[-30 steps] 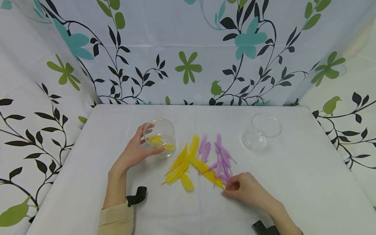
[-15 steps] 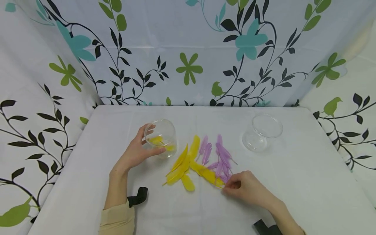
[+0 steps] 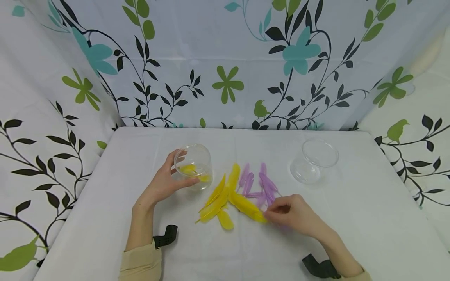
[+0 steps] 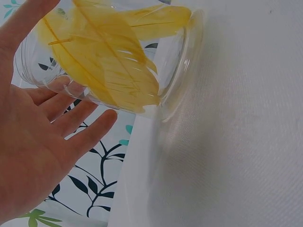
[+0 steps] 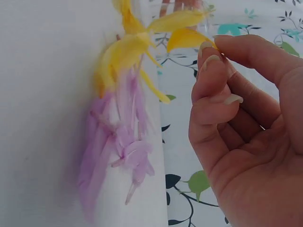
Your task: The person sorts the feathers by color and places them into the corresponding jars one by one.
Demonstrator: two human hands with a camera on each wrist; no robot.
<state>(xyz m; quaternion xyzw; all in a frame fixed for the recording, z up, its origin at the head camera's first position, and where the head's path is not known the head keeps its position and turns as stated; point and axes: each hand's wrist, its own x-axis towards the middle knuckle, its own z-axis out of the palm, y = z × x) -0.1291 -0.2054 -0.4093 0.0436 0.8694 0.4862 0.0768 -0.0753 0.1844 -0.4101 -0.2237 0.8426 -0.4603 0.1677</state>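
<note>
A: What has just changed?

B: Take the loose yellow feathers as the centre of a dial, with twelve at the far edge of the tabletop. The right hand, between three and four o'clock, has moved slightly toward twelve over the last second. The pinched feather has shifted with it, and more of the lilac feathers near two o'clock now show around it.

A: How is that grip set?

B: Thumb and fingertips are pressed together on the end of the yellow feather; the right wrist view shows that pinch plainly. From the hand, the feather's free end points to ten o'clock. It looks raised, though I can't tell whether the far end has left the pile.

A: And what of the left hand?

B: Much as it was: at ten o'clock, its grip is round the clear container, thumb on the near side, fingers on the other. The left wrist view shows yellow feathers inside against the wall.

A: Anything else changed?

B: Nothing obvious. The second clear container, farther out at two o'clock, hasn't been touched.

A: So what does the change mean?

B: My reading is that one feather is being separated from the pile, while the container is kept steady.
</note>
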